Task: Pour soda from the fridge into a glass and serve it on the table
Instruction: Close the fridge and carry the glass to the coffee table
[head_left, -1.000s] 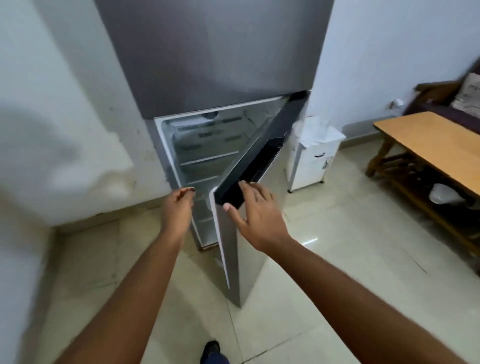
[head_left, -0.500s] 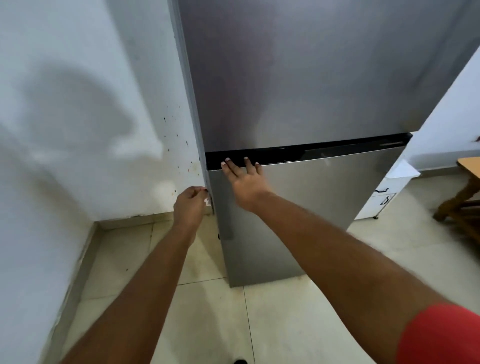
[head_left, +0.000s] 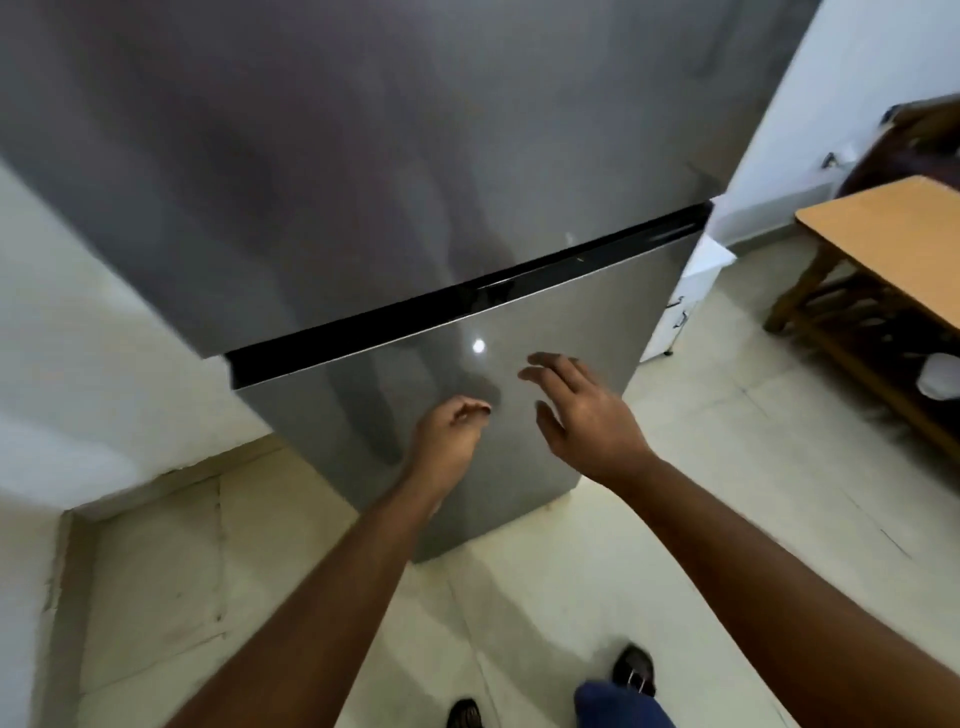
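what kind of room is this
Most likely a home kitchen or dining corner: a steel two-door fridge against a white wall, a wooden table to the right, pale tiled floor.

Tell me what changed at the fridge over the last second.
The lower fridge door swung from open to fully shut. The right hand let go of its top edge and pulled back, open. The left hand stayed loosely curled and empty. The upper door stayed closed.
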